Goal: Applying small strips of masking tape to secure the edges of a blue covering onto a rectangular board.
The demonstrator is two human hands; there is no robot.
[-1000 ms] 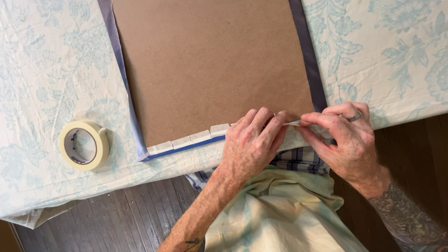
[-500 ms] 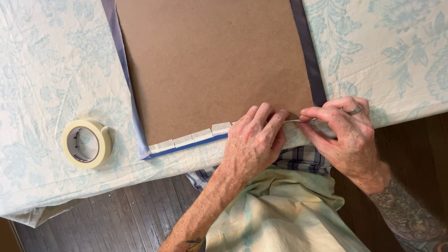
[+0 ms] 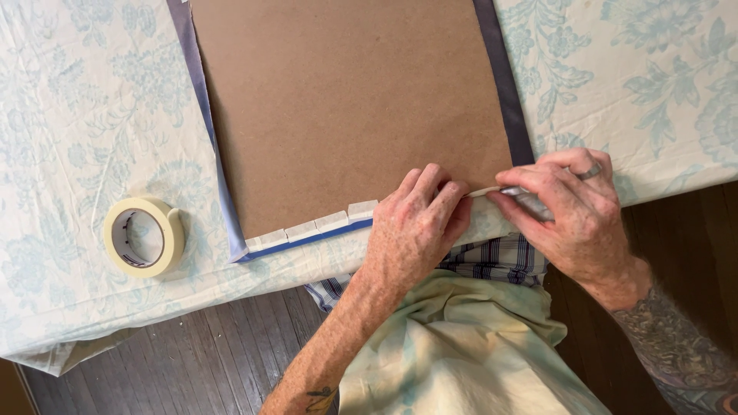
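A big brown board (image 3: 346, 107) lies flat on the worktop (image 3: 84, 115), which has a pale cloth with light blue flowers on it. A dark blue border (image 3: 201, 100) peeks out along the left side, the right side and the near edge of the board.

The left hand (image 3: 415, 227) rests palm down on the near edge of the board, near its right corner. Its fingers are bent a little and lie close together, pressing flat. It does not grip anything.

The right hand (image 3: 573, 211) is just to the right of it, at the near right corner of the board. Its thumb and fingers are pinched shut on a thin strip of pale tape (image 3: 486, 191). The strip runs from the right hand to the fingertips of the left hand. There is a ring on one finger of the right hand. Something small and grey sits under the right fingers, but I cannot tell what it is.

Some short bits of pale tape (image 3: 311, 229) sit in a row along the near edge of the board, to the left of the left hand.

A roll of pale tape (image 3: 144, 237) lies flat on the cloth, well to the left of the board and apart from both hands.

Near the person, a dark wooden floor (image 3: 200, 361) shows below the worktop
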